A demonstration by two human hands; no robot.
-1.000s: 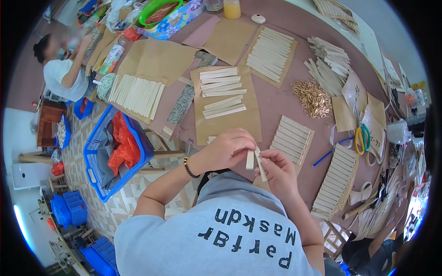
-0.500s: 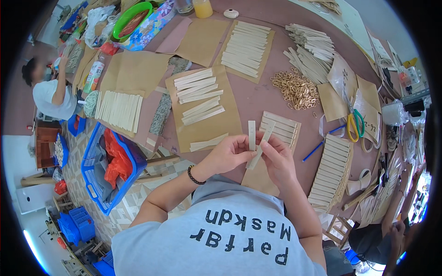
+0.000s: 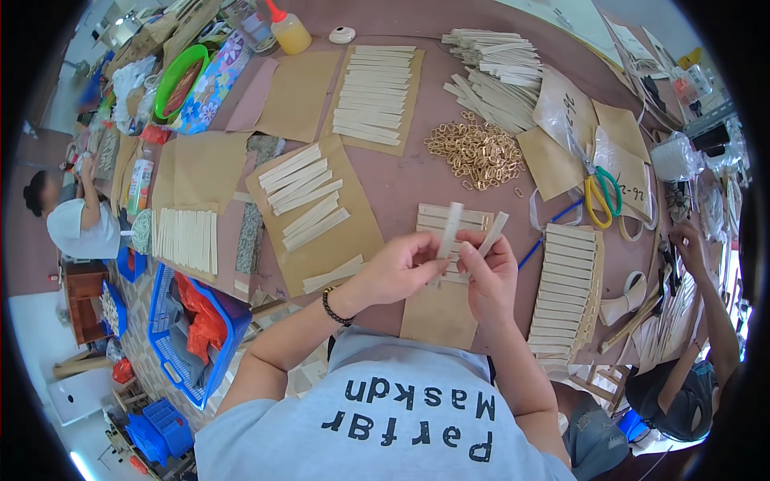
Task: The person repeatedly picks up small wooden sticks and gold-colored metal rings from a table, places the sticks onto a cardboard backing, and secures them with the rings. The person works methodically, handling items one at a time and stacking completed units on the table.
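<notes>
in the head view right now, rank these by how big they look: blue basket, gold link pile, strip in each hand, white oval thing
1. Blue basket
2. Gold link pile
3. Left strip and right strip: unranked, both partly covered
4. White oval thing

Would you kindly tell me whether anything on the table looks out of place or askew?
One gold link lies apart from the loose pile of links. The pale strips on the brown sheet beyond the left hand sit at uneven angles and gaps, unlike the neat row at right.
</notes>
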